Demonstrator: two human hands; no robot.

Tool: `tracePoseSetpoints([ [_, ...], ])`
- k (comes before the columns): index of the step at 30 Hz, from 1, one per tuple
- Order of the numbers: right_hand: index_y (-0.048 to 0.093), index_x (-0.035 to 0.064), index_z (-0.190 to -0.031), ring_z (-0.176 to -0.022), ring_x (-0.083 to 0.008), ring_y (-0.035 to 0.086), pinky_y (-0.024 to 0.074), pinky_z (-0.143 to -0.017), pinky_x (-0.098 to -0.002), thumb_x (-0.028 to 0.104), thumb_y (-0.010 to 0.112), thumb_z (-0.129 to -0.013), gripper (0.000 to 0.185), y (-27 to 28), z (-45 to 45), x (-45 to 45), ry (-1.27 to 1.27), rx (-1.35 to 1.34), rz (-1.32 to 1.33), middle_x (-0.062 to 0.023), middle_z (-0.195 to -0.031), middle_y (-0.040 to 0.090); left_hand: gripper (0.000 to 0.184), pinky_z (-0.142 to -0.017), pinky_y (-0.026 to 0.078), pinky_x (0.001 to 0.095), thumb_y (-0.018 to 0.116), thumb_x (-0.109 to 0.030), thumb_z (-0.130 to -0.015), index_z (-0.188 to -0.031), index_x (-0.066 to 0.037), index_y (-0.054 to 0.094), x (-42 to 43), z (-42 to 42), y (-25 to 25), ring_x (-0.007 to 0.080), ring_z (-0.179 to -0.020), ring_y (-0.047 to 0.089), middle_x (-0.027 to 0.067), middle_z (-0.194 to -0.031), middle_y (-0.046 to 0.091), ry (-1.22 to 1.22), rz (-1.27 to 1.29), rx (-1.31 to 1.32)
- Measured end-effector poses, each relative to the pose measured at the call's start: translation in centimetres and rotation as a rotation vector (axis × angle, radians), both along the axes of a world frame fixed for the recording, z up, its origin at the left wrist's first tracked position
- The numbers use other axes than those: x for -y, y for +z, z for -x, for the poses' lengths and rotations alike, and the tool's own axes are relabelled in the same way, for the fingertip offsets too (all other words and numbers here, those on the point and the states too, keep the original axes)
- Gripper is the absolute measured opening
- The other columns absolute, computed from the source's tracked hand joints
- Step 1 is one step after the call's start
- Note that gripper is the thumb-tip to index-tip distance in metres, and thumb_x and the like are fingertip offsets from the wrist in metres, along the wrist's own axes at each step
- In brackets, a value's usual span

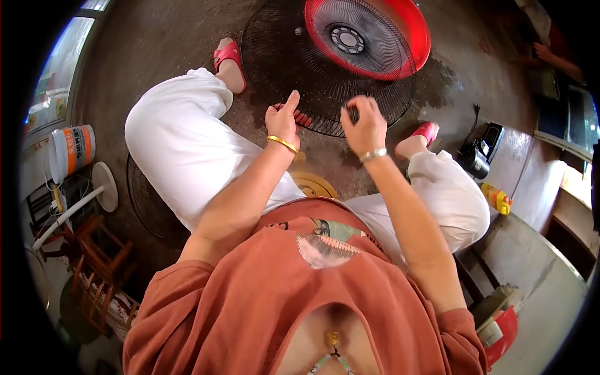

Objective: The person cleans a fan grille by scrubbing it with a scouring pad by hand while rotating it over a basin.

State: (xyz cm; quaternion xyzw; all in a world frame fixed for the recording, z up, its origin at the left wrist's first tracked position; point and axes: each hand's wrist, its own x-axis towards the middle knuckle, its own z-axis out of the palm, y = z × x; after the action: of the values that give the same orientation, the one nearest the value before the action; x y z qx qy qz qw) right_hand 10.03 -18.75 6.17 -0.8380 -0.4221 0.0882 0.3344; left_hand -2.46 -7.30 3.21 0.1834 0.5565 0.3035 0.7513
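A wide black wire fan guard (269, 59) lies ahead of me, its right part overlapping a red basin (420, 31) with water-like sheen and a round hub inside. My left hand (284, 124), with a gold bangle, is at the guard's near left edge, thumb raised and fingers curled; what they hold is hidden. Beside it shows a small red striped item (302, 117). My right hand (365, 128), with a metal band at the wrist, is closed around a small dark item (354, 114) over the guard's near edge.
A white and orange bucket (78, 149), a white round-based stand (106, 186) and wooden stools (103, 250) stand left. Right are a black appliance (478, 156), a yellow bottle (497, 199) and a red item (503, 334). Another person's arm (556, 61) shows at upper right.
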Motion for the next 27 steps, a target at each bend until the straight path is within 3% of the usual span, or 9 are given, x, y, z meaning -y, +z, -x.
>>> tracePoseSetpoints([
  [3,0.055,0.0085,-0.086,-0.076,-0.0326,0.058,0.0483,-0.066,-0.041,0.013,0.07,-0.077,0.017,0.4,1.1,1.8,-0.007,-0.062,-0.037,-0.012,-0.085,0.055,0.046,-0.046,0.049,0.0322,0.077,-0.022,-0.079,-0.086,-0.01,0.033,0.2,-0.3,0.4,0.0145,-0.051,0.045,0.0048,-0.069,0.045,0.007,0.009,0.016],
  [10,0.054,0.0084,-0.085,-0.077,-0.0341,0.057,0.0469,-0.067,-0.0431,0.013,0.065,-0.081,0.012,-2.4,-4.1,-3.3,0.049,0.247,-0.075,-0.0122,-0.085,0.055,0.045,-0.049,0.049,0.0346,0.076,-0.021,-0.081,-0.085,-0.011,0.032,0.6,-0.4,0.0,0.0157,-0.052,0.045,0.0045,-0.066,0.043,-0.026,0.016,0.005],
  [13,0.058,0.0079,-0.086,-0.078,-0.0351,0.059,0.0478,-0.069,-0.0427,0.021,0.066,-0.081,0.017,-2.8,-5.2,-5.3,-0.002,0.16,0.02,-0.0142,-0.086,0.06,0.048,-0.047,0.049,0.0321,0.078,-0.023,-0.079,-0.086,-0.01,0.033,0.4,-0.7,0.0,0.0146,-0.051,0.048,0.0053,-0.069,0.046,0.012,-0.016,-0.006],
  [16,0.061,0.0067,-0.088,-0.081,-0.0357,0.062,0.0487,-0.073,-0.0419,0.03,0.067,-0.08,0.026,-1.2,-5.5,-5.2,-0.166,-0.308,0.125,-0.0178,-0.088,0.065,0.049,-0.047,0.05,0.0326,0.079,-0.024,-0.078,-0.088,-0.009,0.033,-0.5,-0.5,-0.2,0.0148,-0.051,0.049,0.0052,-0.069,0.046,0.033,-0.046,-0.008],
  [17,0.063,0.0061,-0.088,-0.086,-0.0356,0.063,0.0489,-0.076,-0.041,0.035,0.068,-0.078,0.031,0.0,-4.8,-4.3,-0.15,-0.297,0.141,-0.0188,-0.089,0.068,0.049,-0.047,0.05,0.0326,0.079,-0.025,-0.078,-0.088,-0.009,0.033,-0.5,-0.4,-0.2,0.0148,-0.051,0.049,0.0053,-0.069,0.046,0.035,-0.047,-0.006],
  [20,0.062,0.0072,-0.088,-0.079,-0.033,0.061,0.0494,-0.07,-0.0399,0.024,0.071,-0.077,0.022,1.6,-0.9,-2.0,0.125,-0.204,-0.048,-0.0139,-0.085,0.063,0.049,-0.047,0.05,0.0326,0.079,-0.024,-0.078,-0.088,-0.009,0.034,-0.3,-0.5,-0.2,0.0148,-0.051,0.049,0.0056,-0.069,0.047,0.032,-0.044,0.012],
  [23,0.059,0.008,-0.087,-0.077,-0.0329,0.059,0.0489,-0.067,-0.0392,0.015,0.071,-0.076,0.018,2.7,2.0,-1.7,0.171,-0.077,-0.128,-0.0107,-0.087,0.058,0.047,-0.047,0.05,0.0326,0.078,-0.024,-0.079,-0.088,-0.009,0.034,0.0,-0.7,0.2,0.0152,-0.051,0.049,0.006,-0.069,0.047,0.02,-0.046,0.047],
  [27,0.056,0.0076,-0.083,-0.077,-0.0328,0.058,0.0472,-0.065,-0.0426,0.012,0.069,-0.077,0.015,-0.8,-0.2,-3.8,0.169,0.112,-0.198,-0.0111,-0.082,0.056,0.045,-0.046,0.049,0.0331,0.076,-0.024,-0.08,-0.088,-0.008,0.035,0.9,-0.2,0.6,0.0162,-0.051,0.05,0.0066,-0.068,0.047,-0.008,-0.032,0.031],
])
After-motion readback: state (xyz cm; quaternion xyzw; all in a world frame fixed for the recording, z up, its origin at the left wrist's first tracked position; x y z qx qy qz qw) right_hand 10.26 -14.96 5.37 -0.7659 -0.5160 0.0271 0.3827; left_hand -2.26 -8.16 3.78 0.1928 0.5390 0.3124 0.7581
